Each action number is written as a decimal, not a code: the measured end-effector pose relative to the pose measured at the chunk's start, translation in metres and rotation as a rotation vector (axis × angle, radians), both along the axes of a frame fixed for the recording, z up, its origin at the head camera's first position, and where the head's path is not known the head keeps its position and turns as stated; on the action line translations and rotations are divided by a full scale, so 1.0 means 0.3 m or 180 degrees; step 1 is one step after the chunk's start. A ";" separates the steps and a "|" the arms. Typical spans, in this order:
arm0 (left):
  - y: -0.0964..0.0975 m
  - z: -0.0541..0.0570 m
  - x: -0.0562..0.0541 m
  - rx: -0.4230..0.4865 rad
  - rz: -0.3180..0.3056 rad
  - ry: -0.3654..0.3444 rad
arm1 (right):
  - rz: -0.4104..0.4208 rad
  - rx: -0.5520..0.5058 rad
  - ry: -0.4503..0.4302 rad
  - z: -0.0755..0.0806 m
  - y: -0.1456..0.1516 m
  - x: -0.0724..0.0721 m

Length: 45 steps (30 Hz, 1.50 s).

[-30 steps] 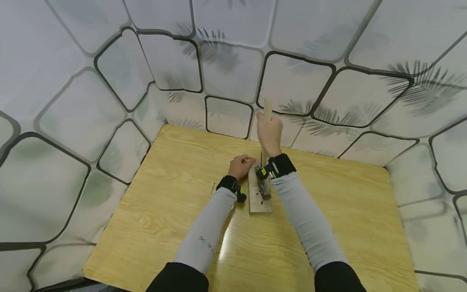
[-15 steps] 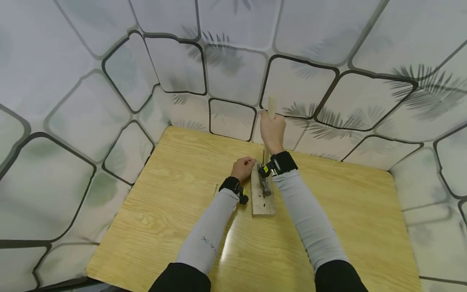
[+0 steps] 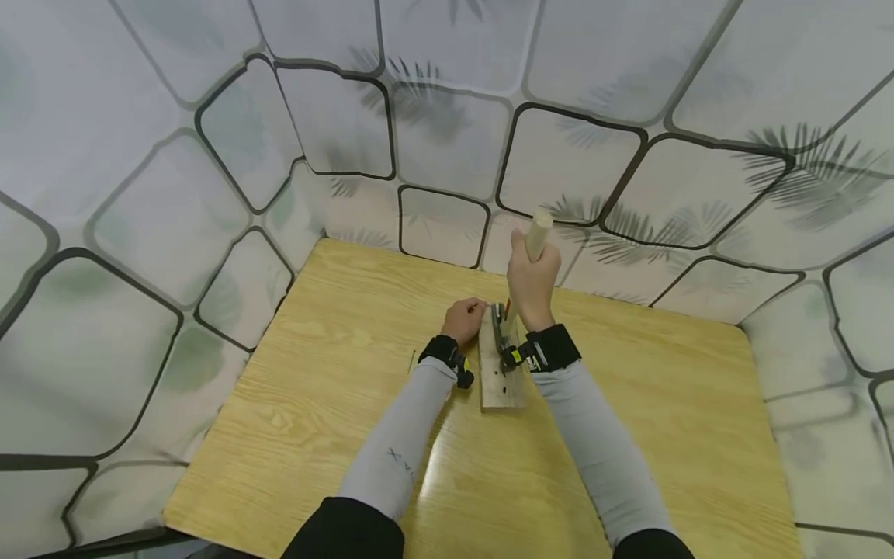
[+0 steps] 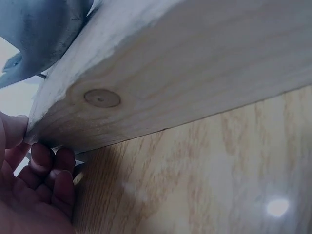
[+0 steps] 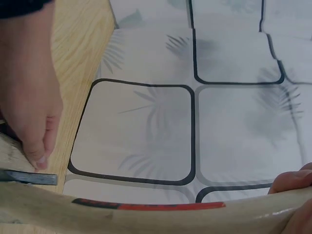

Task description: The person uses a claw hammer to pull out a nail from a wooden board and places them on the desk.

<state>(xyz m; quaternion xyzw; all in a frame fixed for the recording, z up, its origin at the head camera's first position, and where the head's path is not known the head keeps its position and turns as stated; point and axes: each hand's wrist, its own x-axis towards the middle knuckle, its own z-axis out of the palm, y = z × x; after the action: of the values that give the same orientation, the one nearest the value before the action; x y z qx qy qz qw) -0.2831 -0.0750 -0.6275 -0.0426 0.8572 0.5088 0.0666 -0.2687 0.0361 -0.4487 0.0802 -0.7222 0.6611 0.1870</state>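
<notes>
My right hand point(image 3: 534, 279) grips the pale wooden handle of a claw hammer point(image 3: 540, 233) near its end, which sticks up past the fist. The hammer's metal head point(image 4: 41, 36) is down at the top of a wooden board point(image 3: 492, 388), toward the far end. Beside the metal in the left wrist view, a thin nail shaft point(image 4: 42, 76) shows. At the board's far left corner, my left hand point(image 3: 464, 320) holds the end, its thumb against the wood and its fingers curled close to the lower edge. Small dark spots mark the board's near half.
Under the board is a wood-grain table point(image 3: 628, 435). A thin nail-like piece point(image 3: 412, 359) lies left of the board, by the left wrist. Patterned fabric walls point(image 3: 447, 140) rise right behind the table's far edge and along its sides.
My right hand has come down and to the right, tilting the hammer handle toward me, and more of the head now shows at the far end. The left hand stays at the board's corner.
</notes>
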 end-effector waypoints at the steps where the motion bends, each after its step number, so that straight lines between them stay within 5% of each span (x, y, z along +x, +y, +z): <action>1: 0.001 0.003 -0.001 0.0012 0.0001 0.0006 | 0.0015 -0.0053 0.0083 0.001 0.006 0.020; 18: 0.014 -0.012 0.014 0.0018 -0.0052 -0.0051 | 0.0195 -0.0856 0.1323 -0.011 0.070 0.281; 27: -0.007 0.001 0.041 0.0517 -0.0187 0.0126 | 0.0296 -0.1460 0.1748 0.120 0.135 0.481; 32: -0.036 0.061 0.139 0.0655 -0.0435 0.0484 | 0.0360 -0.1591 0.1854 0.167 0.160 0.563; 38: -0.044 0.219 0.316 0.0619 -0.1439 0.0991 | 0.0484 -0.1773 0.1951 0.177 0.189 0.616; 41: -0.037 0.265 0.384 0.0287 -0.1765 0.1252 | 0.0509 -0.1803 0.1986 0.178 0.199 0.630; 45: -0.022 0.280 0.423 -0.0240 -0.1764 0.1725 | 0.0511 -0.1794 0.2003 0.180 0.209 0.642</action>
<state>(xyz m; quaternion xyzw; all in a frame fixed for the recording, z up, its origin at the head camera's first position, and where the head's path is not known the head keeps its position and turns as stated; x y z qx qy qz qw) -0.1563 -0.0815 -0.5436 0.3241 0.8409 0.4325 -0.0289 -0.0762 0.0988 -0.3946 0.2797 -0.4126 0.7883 0.3608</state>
